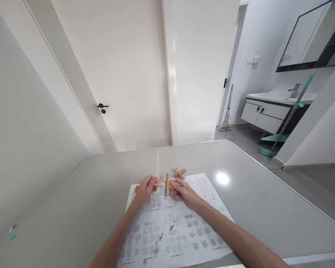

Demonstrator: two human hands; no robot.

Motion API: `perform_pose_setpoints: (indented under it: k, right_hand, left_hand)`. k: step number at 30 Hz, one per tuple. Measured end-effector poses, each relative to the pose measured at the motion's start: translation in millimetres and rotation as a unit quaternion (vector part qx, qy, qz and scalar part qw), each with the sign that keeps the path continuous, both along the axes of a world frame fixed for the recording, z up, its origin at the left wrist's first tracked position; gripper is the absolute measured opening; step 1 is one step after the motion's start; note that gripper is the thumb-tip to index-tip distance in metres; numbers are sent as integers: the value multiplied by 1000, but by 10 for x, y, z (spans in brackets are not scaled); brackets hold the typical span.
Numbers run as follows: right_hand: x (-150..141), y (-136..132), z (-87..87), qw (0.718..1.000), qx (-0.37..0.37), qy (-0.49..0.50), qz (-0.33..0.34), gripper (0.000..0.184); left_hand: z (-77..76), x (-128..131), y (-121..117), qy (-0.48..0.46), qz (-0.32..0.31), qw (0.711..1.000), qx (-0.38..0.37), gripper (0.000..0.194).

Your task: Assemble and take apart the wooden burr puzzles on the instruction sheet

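Observation:
My left hand (147,189) pinches a flat, notched wooden puzzle piece (159,182) above the paper sheet. A round wooden rod (166,185) stands crosswise at the tip of that piece, between my two hands. My right hand (181,191) has its fingers closed on a wooden piece (171,184) on the rod's right side; most of it is hidden by the fingers. Just beyond the right hand, a cross-shaped cluster of interlocked wooden pieces (180,172) rests on the table. Another bit of wood (136,189) shows partly behind my left hand.
A large paper sheet (181,227) with printed grey diagrams lies under my hands on the grey table (86,208). A white door (128,74) rises behind the table. At the right are a sink cabinet (268,111), a mop (228,111) and a green dustpan (269,149).

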State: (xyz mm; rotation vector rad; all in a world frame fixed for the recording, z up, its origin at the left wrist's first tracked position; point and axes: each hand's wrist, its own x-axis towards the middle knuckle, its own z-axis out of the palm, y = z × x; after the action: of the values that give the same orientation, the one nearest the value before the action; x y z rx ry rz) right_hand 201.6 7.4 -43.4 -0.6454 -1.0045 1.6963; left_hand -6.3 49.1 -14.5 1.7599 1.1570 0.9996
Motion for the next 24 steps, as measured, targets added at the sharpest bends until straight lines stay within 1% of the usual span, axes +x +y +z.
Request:
perform_pose_setpoints:
  k: [2, 4, 6, 10, 12, 18, 24]
  right_hand:
    - [-18, 0, -4, 1000, 10, -23, -16, 43]
    - [-21, -2, -4, 999, 10, -31, -33, 41]
    - [-7, -6, 8, 1000, 2, -14, -28, 41]
    - [31, -20, 49, 999, 3, 33, 39, 40]
    - [38, -29, 63, 998, 7, 40, 54, 41]
    - [30, -38, 52, 996, -11, 54, 65, 42]
    - [25, 8, -22, 999, -13, 33, 33, 41]
  left_hand:
    - [-4, 53, -22, -10, -49, 998, -29, 45]
    - [-7, 73, -29, -16, -72, 996, -46, 45]
    - [-3, 71, -30, -27, -79, 994, -66, 46]
    - [9, 39, -28, -37, -101, 990, -89, 48]
    - [10, 27, -26, -38, -108, 989, -91, 48]
    - [4, 22, -24, -34, -118, 988, -92, 48]
    - [13, 39, -35, -35, -127, 987, -86, 46]
